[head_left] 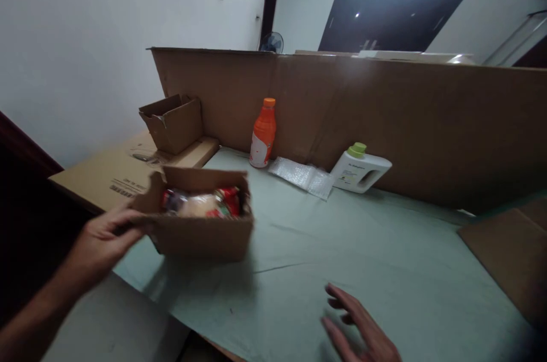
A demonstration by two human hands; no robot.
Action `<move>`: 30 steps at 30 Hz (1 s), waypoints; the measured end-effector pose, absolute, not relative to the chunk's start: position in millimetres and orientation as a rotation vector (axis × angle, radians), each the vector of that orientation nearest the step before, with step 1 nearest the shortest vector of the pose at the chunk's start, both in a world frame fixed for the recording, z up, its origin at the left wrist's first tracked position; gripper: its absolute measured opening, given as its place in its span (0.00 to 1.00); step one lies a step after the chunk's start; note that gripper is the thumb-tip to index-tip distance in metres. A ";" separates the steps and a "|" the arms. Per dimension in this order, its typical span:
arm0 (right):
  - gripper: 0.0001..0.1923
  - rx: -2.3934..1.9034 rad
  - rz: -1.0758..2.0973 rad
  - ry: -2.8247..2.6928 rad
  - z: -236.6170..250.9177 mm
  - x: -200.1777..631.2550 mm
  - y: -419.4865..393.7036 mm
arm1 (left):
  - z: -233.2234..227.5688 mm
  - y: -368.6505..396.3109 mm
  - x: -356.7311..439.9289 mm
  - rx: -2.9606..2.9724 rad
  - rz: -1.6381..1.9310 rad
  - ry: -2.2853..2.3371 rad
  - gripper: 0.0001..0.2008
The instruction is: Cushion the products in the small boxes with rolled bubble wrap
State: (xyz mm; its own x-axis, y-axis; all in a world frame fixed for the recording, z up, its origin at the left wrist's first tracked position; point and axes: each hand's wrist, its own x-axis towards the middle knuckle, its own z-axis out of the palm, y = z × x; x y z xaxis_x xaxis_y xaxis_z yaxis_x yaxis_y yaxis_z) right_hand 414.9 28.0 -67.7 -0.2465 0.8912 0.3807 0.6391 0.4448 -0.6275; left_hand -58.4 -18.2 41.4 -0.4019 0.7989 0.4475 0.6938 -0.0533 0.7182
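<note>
My left hand grips the left end of an open cardboard box, fingers and thumb pinched on its wall. Inside the box lie several plastic-wrapped packets, some red and one pale; their kind cannot be made out. The box is slightly blurred and sits over the left part of the table, close to its edge. My right hand is at the lower middle, fingers apart and holding nothing, above the pale green table surface.
An orange bottle, a folded bubble-wrap sheet and a white jug with a green cap line a tall cardboard panel. Back left, a smaller box stands on flat cardboard. Another cardboard piece lies at right.
</note>
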 end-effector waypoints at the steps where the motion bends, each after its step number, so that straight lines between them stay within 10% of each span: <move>1: 0.27 -1.227 0.465 -2.026 -65.6 404.7 23.6 | 34.7 -18.6 -33.2 1.724 1.431 2.003 0.11; 6: 0.34 -1.370 0.603 -1.957 -75.6 402.2 -5.6 | 6.9 -19.3 58.1 2.057 1.298 1.540 0.10; 12: 0.35 -1.524 0.559 -1.889 -94.0 440.5 -20.6 | -35.6 -19.6 84.4 1.730 1.570 1.561 0.43; 20: 0.34 -1.376 0.704 -1.938 -90.0 432.5 19.0 | -66.2 26.8 105.5 1.619 0.946 1.525 0.14; 30: 0.24 -1.589 0.833 -1.609 -68.2 464.8 179.8 | -93.3 170.4 179.0 1.623 1.287 1.315 0.35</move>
State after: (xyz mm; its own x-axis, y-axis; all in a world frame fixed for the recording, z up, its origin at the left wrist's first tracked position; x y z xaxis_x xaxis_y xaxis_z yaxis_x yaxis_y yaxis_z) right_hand 464.8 179.8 -68.2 0.0142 0.9987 0.0484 0.5365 0.0332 -0.8433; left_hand 179.0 170.4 -93.3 0.0027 0.9615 0.2747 0.2954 -0.2632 0.9184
